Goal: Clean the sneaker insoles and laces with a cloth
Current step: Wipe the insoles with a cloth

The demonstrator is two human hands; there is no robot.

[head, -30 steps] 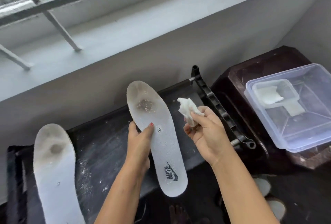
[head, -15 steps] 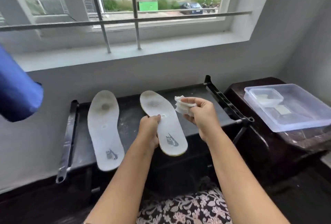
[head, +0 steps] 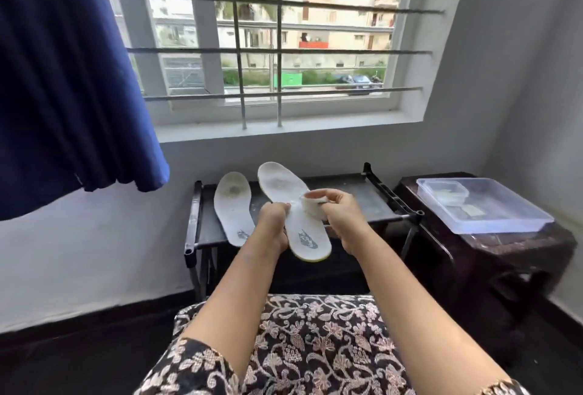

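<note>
Left hand [head: 273,226] grips the insole [head: 295,217] by one edge only; the cloth [head: 310,207] pinched in the right hand [head: 339,216] may push it loose.

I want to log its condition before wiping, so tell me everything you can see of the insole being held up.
The held insole is white, thin and foam-like, with a yellowish edge showing along its rim. A dark logo is printed at the heel end nearest the person, and a greyish dirty patch sits at the far, toe end. It is lifted off the black rack, tilted, toe pointing away toward the window. The left hand grips its left edge; the right hand presses a white cloth onto its middle.
</note>
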